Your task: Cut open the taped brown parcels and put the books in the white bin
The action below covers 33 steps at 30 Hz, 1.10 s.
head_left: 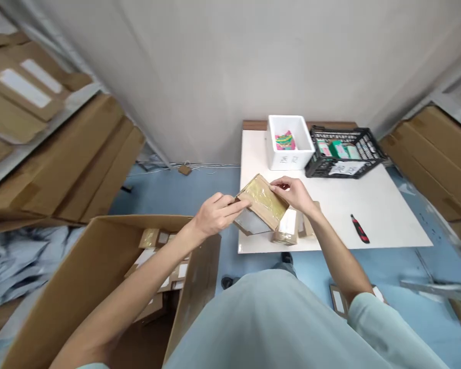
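Both my hands hold a small cardboard parcel (262, 204) wrapped in yellowish tape, tilted above the near left corner of the white table (330, 205). My left hand (215, 214) grips its left end with curled fingers. My right hand (292, 193) pinches its upper right edge. More small taped parcels (290, 230) lie on the table just under and behind it.
A large open carton (100, 287) with several small parcels stands at my lower left. On the table are a white foam box (290, 141), a black crate (343, 151) and a red-black utility knife (360, 228). Stacked cartons (72, 159) line both sides.
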Each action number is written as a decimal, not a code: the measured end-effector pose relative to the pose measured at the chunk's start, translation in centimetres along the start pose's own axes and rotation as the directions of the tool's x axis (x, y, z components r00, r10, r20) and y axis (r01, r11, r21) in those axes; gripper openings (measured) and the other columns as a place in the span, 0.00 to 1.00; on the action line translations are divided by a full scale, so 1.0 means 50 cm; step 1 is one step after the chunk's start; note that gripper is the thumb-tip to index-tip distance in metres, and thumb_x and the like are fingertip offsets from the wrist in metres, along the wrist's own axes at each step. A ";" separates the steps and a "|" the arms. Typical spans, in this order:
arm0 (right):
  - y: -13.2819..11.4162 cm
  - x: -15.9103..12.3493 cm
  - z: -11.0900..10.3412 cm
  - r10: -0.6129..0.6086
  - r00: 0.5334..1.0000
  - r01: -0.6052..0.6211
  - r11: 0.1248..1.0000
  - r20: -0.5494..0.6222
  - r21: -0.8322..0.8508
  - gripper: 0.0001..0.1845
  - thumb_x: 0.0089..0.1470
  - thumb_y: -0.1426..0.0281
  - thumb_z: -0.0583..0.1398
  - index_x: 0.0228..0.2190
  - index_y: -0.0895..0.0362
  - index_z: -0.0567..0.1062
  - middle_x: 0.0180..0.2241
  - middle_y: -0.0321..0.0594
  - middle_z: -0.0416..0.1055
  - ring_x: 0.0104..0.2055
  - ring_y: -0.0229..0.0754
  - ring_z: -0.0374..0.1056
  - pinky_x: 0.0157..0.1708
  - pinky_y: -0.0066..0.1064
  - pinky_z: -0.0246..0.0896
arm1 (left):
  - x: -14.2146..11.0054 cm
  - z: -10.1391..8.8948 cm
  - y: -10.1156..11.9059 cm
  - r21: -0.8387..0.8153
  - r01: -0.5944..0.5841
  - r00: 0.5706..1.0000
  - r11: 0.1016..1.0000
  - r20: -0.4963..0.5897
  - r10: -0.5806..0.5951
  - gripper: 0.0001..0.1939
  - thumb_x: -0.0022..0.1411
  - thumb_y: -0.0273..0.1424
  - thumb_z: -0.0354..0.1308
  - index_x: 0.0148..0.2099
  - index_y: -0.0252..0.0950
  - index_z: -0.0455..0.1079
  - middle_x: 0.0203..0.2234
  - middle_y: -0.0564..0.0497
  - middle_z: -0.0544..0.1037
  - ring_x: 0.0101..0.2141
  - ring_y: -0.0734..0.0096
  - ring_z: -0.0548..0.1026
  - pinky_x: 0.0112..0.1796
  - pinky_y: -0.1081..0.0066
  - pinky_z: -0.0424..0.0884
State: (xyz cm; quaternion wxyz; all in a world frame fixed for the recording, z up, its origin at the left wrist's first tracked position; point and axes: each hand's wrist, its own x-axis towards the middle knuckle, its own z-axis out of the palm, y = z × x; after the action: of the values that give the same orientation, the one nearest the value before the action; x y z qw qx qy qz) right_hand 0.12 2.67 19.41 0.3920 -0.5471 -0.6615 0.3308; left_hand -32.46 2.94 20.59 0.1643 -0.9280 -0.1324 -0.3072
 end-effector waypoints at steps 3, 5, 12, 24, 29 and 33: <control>0.103 -0.045 -0.153 0.116 0.989 -0.111 0.992 -0.090 0.065 0.15 0.62 0.57 0.69 0.40 0.55 0.90 0.42 0.46 0.89 0.44 0.52 0.82 0.48 0.42 0.77 | 0.156 0.117 0.028 -0.074 -0.034 0.999 0.997 0.011 0.035 0.18 0.82 0.24 0.55 0.63 0.43 0.80 0.54 0.49 0.90 0.40 0.66 0.81 0.37 0.63 0.73; 0.168 -0.079 -0.253 0.151 0.975 -0.144 0.988 -0.160 0.054 0.15 0.62 0.58 0.67 0.40 0.55 0.89 0.42 0.46 0.89 0.44 0.53 0.82 0.49 0.44 0.76 | 0.261 0.197 0.057 -0.082 -0.073 0.997 0.994 -0.031 0.070 0.17 0.83 0.23 0.55 0.63 0.42 0.80 0.53 0.49 0.90 0.41 0.66 0.81 0.37 0.64 0.74; 0.339 -0.192 -0.518 0.311 0.846 -0.343 0.939 -0.434 0.003 0.20 0.65 0.52 0.61 0.40 0.54 0.84 0.41 0.47 0.87 0.41 0.53 0.80 0.49 0.46 0.75 | 0.540 0.448 0.173 -0.226 0.019 0.991 0.974 -0.124 -0.048 0.18 0.83 0.22 0.53 0.61 0.44 0.79 0.52 0.48 0.88 0.45 0.66 0.81 0.43 0.66 0.77; 0.589 -0.280 -0.592 0.405 0.724 -0.467 0.883 -0.559 0.036 0.17 0.67 0.55 0.60 0.43 0.55 0.79 0.48 0.53 0.82 0.48 0.52 0.80 0.57 0.47 0.78 | 0.625 0.790 0.312 -0.332 0.575 0.726 0.748 0.628 -0.279 0.22 0.79 0.22 0.55 0.63 0.47 0.84 0.55 0.50 0.89 0.52 0.61 0.86 0.51 0.65 0.80; 0.678 -0.404 -0.525 0.536 0.730 -0.573 0.818 -0.423 0.047 0.21 0.68 0.47 0.58 0.37 0.51 0.76 0.42 0.52 0.82 0.47 0.55 0.80 0.56 0.52 0.80 | 0.572 0.797 0.458 -0.228 0.787 0.457 0.574 0.840 -0.292 0.31 0.72 0.18 0.52 0.69 0.43 0.80 0.68 0.46 0.81 0.56 0.52 0.87 0.55 0.58 0.83; 0.708 -0.525 -0.499 0.534 0.759 -0.563 0.826 -0.374 0.037 0.25 0.68 0.42 0.56 0.39 0.50 0.75 0.44 0.51 0.81 0.48 0.55 0.80 0.55 0.53 0.82 | 0.536 0.763 0.559 -0.257 0.852 0.399 0.456 0.883 -0.247 0.27 0.74 0.22 0.55 0.68 0.44 0.80 0.67 0.45 0.82 0.57 0.51 0.87 0.57 0.59 0.83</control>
State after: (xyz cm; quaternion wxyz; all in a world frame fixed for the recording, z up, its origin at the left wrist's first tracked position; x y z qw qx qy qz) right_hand 40.99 -16.48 -3.57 0.3734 -0.7833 -0.3990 0.2965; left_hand 18.13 -3.89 1.91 -0.3878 -0.8331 -0.3924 0.0389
